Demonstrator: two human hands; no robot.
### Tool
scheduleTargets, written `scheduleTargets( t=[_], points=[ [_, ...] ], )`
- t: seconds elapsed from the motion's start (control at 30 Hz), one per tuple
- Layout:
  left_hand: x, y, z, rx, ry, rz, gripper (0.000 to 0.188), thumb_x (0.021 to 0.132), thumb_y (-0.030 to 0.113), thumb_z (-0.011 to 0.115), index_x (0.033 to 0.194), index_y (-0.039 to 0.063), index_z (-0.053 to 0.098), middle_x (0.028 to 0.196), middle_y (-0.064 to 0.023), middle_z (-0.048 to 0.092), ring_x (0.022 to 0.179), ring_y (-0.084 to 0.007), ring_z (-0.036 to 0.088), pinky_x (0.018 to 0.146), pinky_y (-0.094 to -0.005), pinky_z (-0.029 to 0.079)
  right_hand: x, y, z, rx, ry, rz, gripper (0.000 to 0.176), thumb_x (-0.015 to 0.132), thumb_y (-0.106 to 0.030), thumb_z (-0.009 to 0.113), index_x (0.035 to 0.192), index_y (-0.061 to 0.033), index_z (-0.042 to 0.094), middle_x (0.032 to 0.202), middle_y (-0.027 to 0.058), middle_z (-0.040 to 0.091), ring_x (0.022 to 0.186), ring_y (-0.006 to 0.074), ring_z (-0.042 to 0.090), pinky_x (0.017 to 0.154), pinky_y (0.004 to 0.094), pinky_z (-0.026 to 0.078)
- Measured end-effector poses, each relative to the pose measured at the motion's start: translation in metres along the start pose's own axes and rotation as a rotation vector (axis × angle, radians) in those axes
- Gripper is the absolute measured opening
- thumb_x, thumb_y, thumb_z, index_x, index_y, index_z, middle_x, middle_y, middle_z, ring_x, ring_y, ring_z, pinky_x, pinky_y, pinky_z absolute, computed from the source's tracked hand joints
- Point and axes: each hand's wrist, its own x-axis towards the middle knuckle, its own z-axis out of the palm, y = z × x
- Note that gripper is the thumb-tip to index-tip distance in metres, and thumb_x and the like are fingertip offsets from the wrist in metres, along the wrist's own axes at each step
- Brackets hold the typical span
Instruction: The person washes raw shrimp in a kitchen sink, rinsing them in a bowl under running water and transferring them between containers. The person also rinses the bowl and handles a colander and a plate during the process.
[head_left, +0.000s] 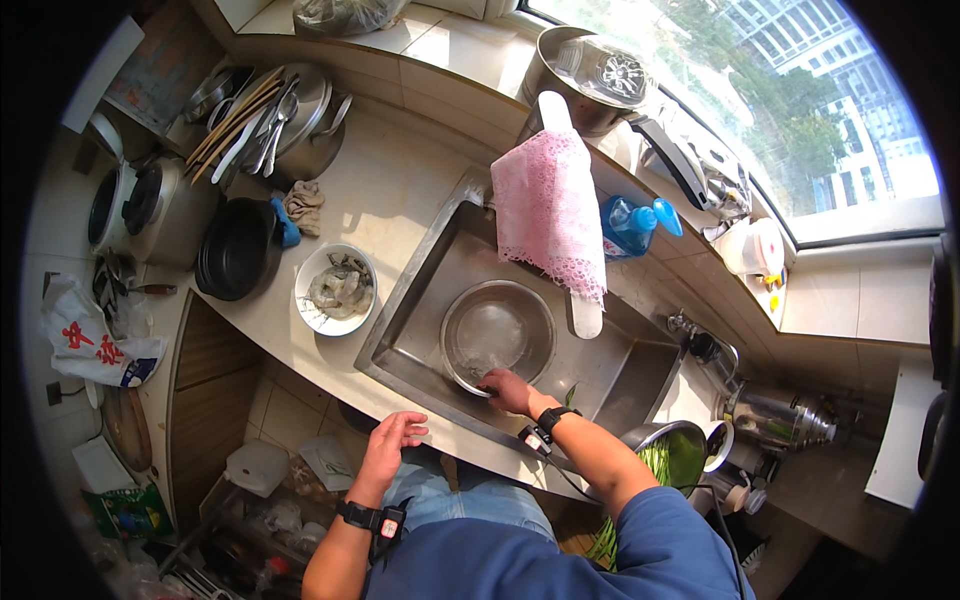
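Observation:
My right hand (512, 391) is at the near rim of a round stainless steel basin (498, 330), its fingers curled over the edge. The basin sits in a rectangular steel sink (420, 300) and holds some clear water. My left hand (394, 442) hovers by the counter's front edge with loosely spread fingers and nothing in it. On the counter left of the sink stands a white bowl (335, 290) with raw shrimp in it. A pink lace cloth (547, 202) covers the faucet above the sink. A scrap of green leaf (571, 395) lies near my right wrist.
Left are a black pot (238, 247), a lidded steel pot (311, 150) topped with chopsticks and spoons, and a crumpled rag (304, 208). A blue detergent bottle (628, 225) stands behind the sink. To the right, a metal bowl (686, 450) holds long green vegetables (658, 457).

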Motion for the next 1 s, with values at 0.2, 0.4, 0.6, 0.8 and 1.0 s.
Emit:
scheduleTargets(
  t=[0.2, 0.4, 0.6, 0.8, 1.0],
  points=[
    [-0.006, 0.004, -0.008, -0.022, 0.025, 0.022, 0.044, 0.108, 0.037, 0.036, 0.119, 0.000, 0.058, 0.118, -0.0109, 0.065, 0.101, -0.0183, 0.065, 0.084, -0.0293, 0.051, -0.011, 0.007, -0.013, 0.105, 0.328, 0.251, 0.024, 0.079, -0.006, 0.068, 0.103, -0.0054, 0.071, 0.098, 0.0150, 0.069, 0.090, 0.0273, 0.068, 0.083, 0.0350, 0.054],
    [-0.008, 0.011, -0.011, -0.065, 0.039, 0.056, 0.044, 0.108, 0.037, 0.036, 0.118, 0.001, 0.059, 0.118, -0.0103, 0.065, 0.101, -0.0179, 0.065, 0.084, -0.0288, 0.051, 0.009, -0.012, -0.073, 0.615, 0.737, 0.440, 0.025, 0.086, -0.006, 0.071, 0.110, 0.0027, 0.067, 0.097, 0.0077, 0.071, 0.086, 0.0150, 0.065, 0.079, 0.0285, 0.052],
    [-0.007, 0.006, -0.012, -0.135, 0.018, 0.084, 0.044, 0.108, 0.037, 0.036, 0.117, 0.001, 0.059, 0.116, -0.0099, 0.066, 0.100, -0.0180, 0.066, 0.084, -0.0287, 0.052, 0.031, -0.094, -0.128, 0.853, 0.757, 0.368, 0.024, 0.087, -0.006, 0.073, 0.108, 0.0029, 0.065, 0.092, 0.0054, 0.068, 0.081, 0.0128, 0.063, 0.074, 0.0269, 0.052],
    [-0.008, 0.004, -0.015, -0.137, 0.020, 0.080, 0.042, 0.108, 0.036, 0.036, 0.117, 0.003, 0.060, 0.116, -0.0089, 0.066, 0.100, -0.0172, 0.066, 0.082, -0.0277, 0.052, 0.122, -0.214, -0.125, 1.013, 0.494, 0.066, 0.023, 0.089, -0.010, 0.072, 0.108, 0.0008, 0.065, 0.097, 0.0067, 0.069, 0.083, 0.0136, 0.065, 0.078, 0.0262, 0.052],
    [-0.002, 0.009, -0.017, -0.131, 0.044, 0.090, 0.042, 0.108, 0.036, 0.037, 0.118, 0.002, 0.060, 0.116, -0.0107, 0.066, 0.100, -0.0192, 0.066, 0.083, -0.0292, 0.052, 0.155, -0.190, -0.106, 0.837, 0.482, 0.052, 0.034, 0.093, -0.023, 0.069, 0.118, -0.0020, 0.064, 0.106, 0.0043, 0.067, 0.092, 0.0132, 0.064, 0.082, 0.0278, 0.053]
  ],
)
